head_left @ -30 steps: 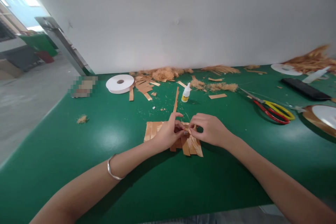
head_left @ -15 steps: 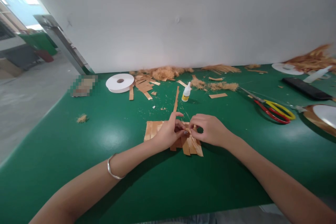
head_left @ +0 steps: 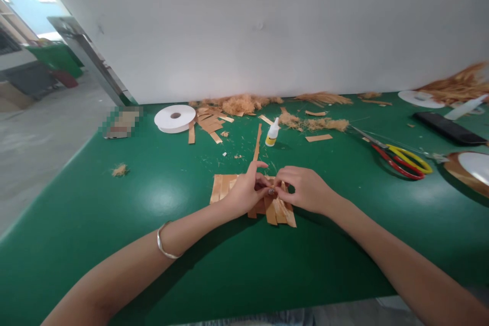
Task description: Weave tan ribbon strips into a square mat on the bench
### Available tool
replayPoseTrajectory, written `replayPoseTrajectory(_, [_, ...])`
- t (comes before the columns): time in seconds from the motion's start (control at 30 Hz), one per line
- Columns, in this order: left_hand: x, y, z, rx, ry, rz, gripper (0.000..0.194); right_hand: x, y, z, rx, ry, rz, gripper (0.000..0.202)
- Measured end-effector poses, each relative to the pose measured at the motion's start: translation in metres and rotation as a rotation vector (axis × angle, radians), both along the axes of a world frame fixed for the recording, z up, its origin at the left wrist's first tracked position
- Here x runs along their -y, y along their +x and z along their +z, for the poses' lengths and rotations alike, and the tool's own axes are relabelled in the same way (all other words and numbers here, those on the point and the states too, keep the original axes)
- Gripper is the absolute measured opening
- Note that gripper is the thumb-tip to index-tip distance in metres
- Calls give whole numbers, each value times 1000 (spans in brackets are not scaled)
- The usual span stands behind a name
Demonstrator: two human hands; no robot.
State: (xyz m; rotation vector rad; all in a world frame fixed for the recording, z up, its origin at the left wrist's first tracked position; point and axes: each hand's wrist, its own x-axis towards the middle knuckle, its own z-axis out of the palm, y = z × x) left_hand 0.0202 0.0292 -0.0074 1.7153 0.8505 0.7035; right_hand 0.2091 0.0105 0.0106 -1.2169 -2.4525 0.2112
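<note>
My left hand point(head_left: 243, 193) and right hand point(head_left: 306, 188), fingers narrowed, pinched tan strip panel point(head_left: 281, 210) on green table point(head_left: 237, 275). Red-and-yellow scissors point(head_left: 394, 151) lay well to right. Past hands, 1 white bottle point(head_left: 272, 133) stood upright. White roll point(head_left: 167, 121) lay farther left; fibre heap point(head_left: 240, 105) sat by wall point(head_left: 244, 41).

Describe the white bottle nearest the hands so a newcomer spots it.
On the green table, look beyond the left hand and right hand. The white bottle stands there, just right of a long thin tan strip. Its yellow label and narrow tip set it apart from the flat tan scraps nearby.
</note>
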Motion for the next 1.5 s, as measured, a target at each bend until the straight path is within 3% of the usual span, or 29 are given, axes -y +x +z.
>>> replayPoseTrajectory(0.23, [-1,0,-5,3,-7,24,37,0,6,7,-27,-7,-50,9])
replayPoseTrajectory(0.6, [-1,0,-2,-19,13,10,33,0,0,0,-10,7,2,11])
replayPoseTrajectory(0.9, [0,1,-2,31,-31,31,33,-1,7,9,-71,-109,-65,9])
replayPoseTrajectory(1.33, [-1,-1,-5,46,-44,26,35,-11,7,7,-789,-600,-161,12])
replayPoseTrajectory(1.5, [-1,0,-4,33,-45,32,35,-12,5,7,-1060,-776,-117,10])
